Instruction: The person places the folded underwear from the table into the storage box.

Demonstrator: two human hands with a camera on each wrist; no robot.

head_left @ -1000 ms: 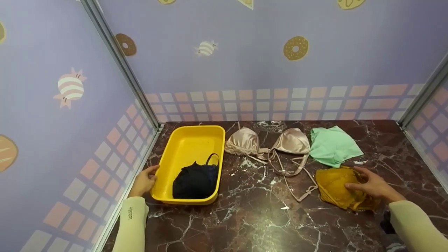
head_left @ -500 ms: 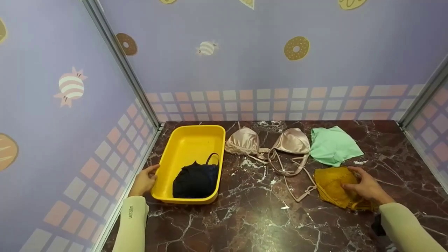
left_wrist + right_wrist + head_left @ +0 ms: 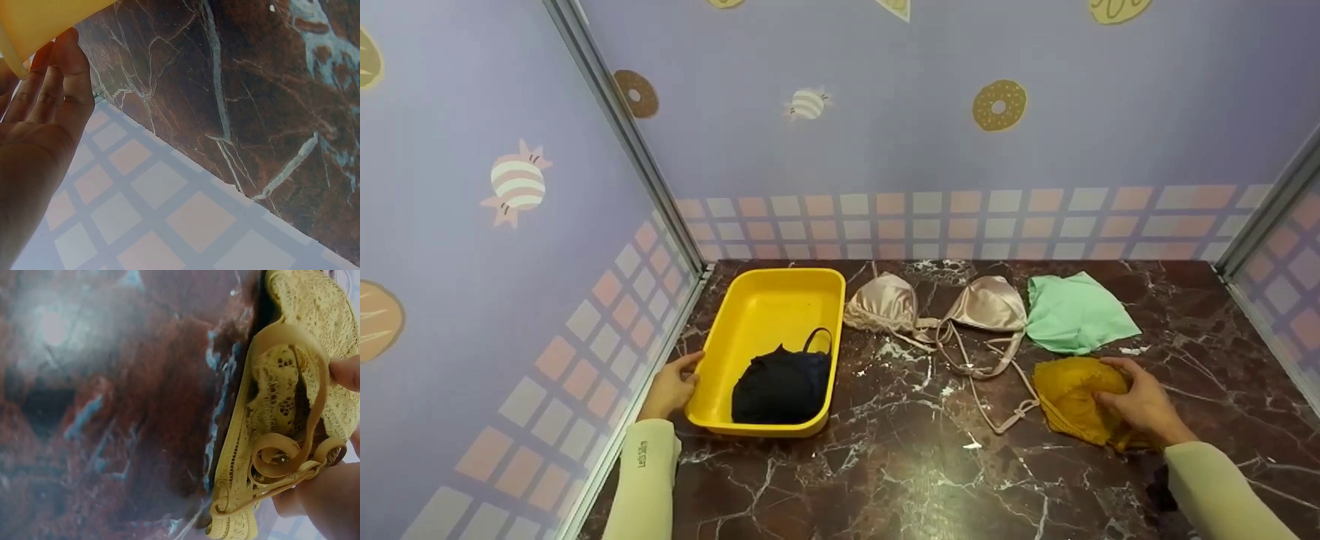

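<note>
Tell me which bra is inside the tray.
The black bra, inside the yellow tray; the mustard bra and pink satin bra are both outside it.

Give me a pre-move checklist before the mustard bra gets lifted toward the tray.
1. Right hand gripping the mustard bra: ok, thumb and fingers are on it.
2. Left hand on the tray: ok, at its left side.
3. Room in the tray: ok, the black bra leaves its far part bare.
4. Direct way along the table clear: not ok, the pink bra lies between.
5. Mustard bra free of the pink straps: cannot tell, they meet or nearly meet.
</note>
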